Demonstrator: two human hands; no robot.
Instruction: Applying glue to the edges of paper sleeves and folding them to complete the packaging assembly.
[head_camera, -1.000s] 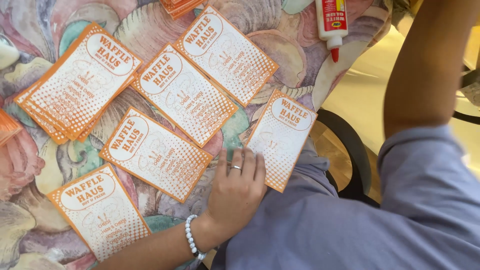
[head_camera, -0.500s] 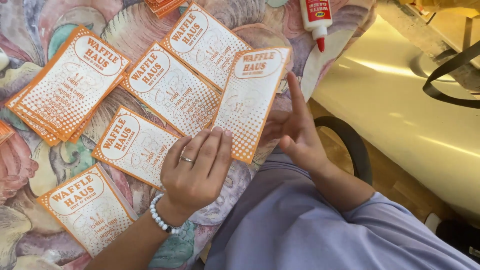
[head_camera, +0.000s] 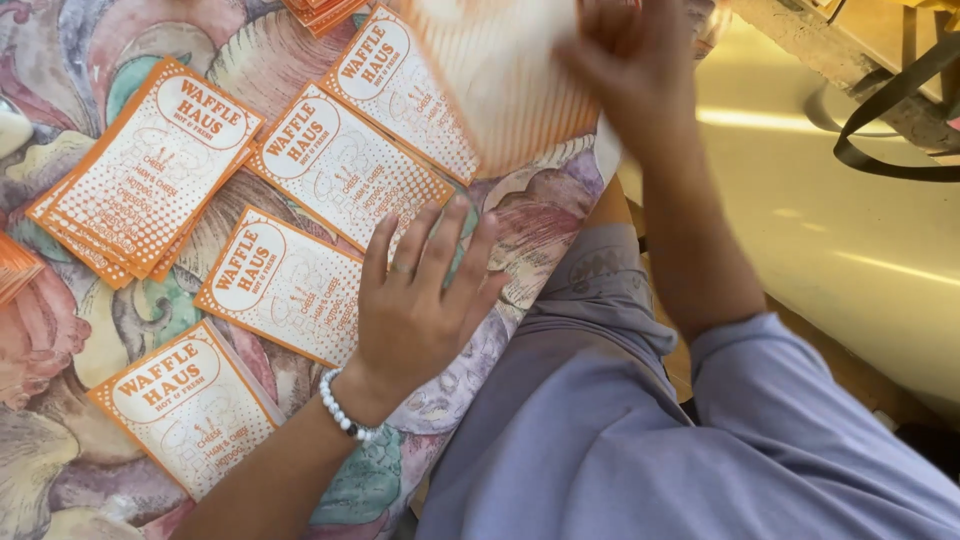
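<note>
Several orange-and-white printed cards lie on a flowery tablecloth (head_camera: 60, 440). My left hand (head_camera: 420, 300), with a ring and a white bead bracelet, rests flat with fingers spread, partly on one card (head_camera: 285, 285) and partly on the cloth. My right hand (head_camera: 625, 60) is raised at the top and grips a blurred orange-and-white card (head_camera: 500, 80) in the air above the cloth. Another card (head_camera: 345, 165) lies just beyond my left hand, and one more (head_camera: 185, 405) sits near the front.
A stack of the same cards (head_camera: 140, 170) lies at the left. More orange cards (head_camera: 320, 10) show at the top edge. My lilac-clad lap (head_camera: 600, 440) fills the lower right. A pale floor (head_camera: 850, 230) with a dark strap (head_camera: 890, 110) lies to the right.
My right hand has lifted the card off the cloth and swung it up to the top. My left hand has slid off that card and now lies spread flat.
</note>
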